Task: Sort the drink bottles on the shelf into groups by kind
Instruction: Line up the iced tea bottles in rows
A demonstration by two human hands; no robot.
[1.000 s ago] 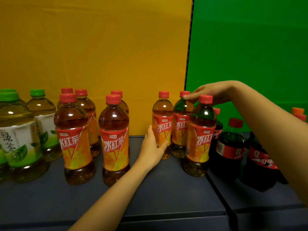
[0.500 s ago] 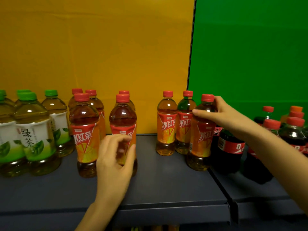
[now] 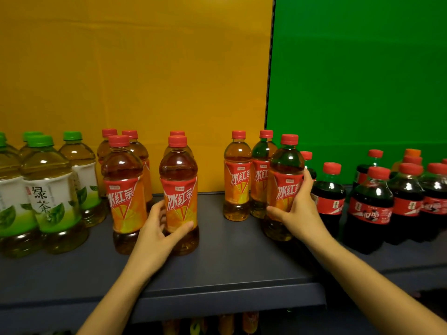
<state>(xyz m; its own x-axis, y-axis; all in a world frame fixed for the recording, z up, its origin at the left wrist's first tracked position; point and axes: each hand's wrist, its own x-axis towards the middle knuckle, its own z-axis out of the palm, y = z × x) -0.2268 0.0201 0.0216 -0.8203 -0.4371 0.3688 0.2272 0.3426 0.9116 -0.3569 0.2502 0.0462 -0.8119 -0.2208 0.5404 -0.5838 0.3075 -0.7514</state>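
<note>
Several iced red tea bottles with red caps and orange labels stand on the dark shelf (image 3: 229,267). My left hand (image 3: 159,228) grips the lower body of the front middle red tea bottle (image 3: 179,187). My right hand (image 3: 297,209) grips another red tea bottle (image 3: 285,175) near the shelf's right end. Two more red tea bottles (image 3: 238,175) stand just behind it. A further cluster of red tea bottles (image 3: 123,187) stands left of my left hand. Green tea bottles (image 3: 52,189) with green caps fill the far left. Cola bottles (image 3: 372,204) stand on the right.
A yellow back panel (image 3: 135,68) stands behind the left shelf and a green back panel (image 3: 358,76) behind the right one. A gap splits the two shelf boards near my right forearm. More bottles show dimly on a lower shelf (image 3: 225,322).
My left hand moved forward and closed around the front middle red tea bottle. My right hand slid from the bottle's neck down to its labelled body.
</note>
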